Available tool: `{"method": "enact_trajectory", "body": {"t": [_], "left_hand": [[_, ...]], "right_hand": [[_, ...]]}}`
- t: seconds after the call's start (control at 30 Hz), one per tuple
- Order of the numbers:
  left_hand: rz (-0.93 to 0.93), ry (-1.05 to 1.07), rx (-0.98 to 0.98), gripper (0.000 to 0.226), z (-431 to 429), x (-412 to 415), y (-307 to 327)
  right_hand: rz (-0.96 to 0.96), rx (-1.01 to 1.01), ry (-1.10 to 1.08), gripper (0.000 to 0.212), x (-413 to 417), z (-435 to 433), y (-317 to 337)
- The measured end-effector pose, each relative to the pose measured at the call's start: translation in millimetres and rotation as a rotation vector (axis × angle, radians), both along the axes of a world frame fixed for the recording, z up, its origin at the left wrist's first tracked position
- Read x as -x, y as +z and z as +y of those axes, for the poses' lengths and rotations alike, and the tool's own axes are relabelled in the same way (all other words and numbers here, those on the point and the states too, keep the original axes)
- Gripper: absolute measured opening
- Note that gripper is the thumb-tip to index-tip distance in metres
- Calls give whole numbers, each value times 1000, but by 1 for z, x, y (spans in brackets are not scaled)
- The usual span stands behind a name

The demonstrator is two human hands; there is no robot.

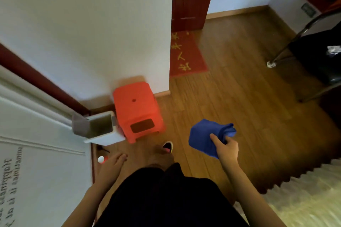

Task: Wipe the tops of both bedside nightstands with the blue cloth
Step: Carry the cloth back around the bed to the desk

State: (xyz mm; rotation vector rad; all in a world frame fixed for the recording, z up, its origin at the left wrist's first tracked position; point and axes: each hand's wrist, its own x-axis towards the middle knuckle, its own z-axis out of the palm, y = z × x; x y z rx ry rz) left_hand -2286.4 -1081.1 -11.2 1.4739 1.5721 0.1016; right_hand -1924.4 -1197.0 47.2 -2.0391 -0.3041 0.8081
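My right hand point(226, 148) grips the bunched blue cloth point(204, 138), holding it out above the wooden floor to the right of my body. My left hand point(113, 165) hangs low at my left side with fingers loosely apart and nothing in it. No nightstand is in sight; the view looks down at the floor and at my dark clothing.
An orange plastic stool point(136, 110) stands against the white wall corner. A small white bin point(100, 128) with its lid up sits left of it. A red doormat point(186, 55) lies by a dark red door. A metal-legged chair point(313, 57) is at right, a pale bedcover point(304, 199) lower right.
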Motion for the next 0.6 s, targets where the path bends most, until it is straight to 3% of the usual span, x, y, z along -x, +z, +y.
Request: {"method": "enact_trajectory", "body": {"t": [0.4,0.6], "left_hand": [[-108,-475,-89,17,257,-251,15],[-164,-618,-38,17,338,-383,25]], "right_hand": [[-22,74,-356,20,-140,118,0],[-26,120,-498,22,-212,149,-2]]}}
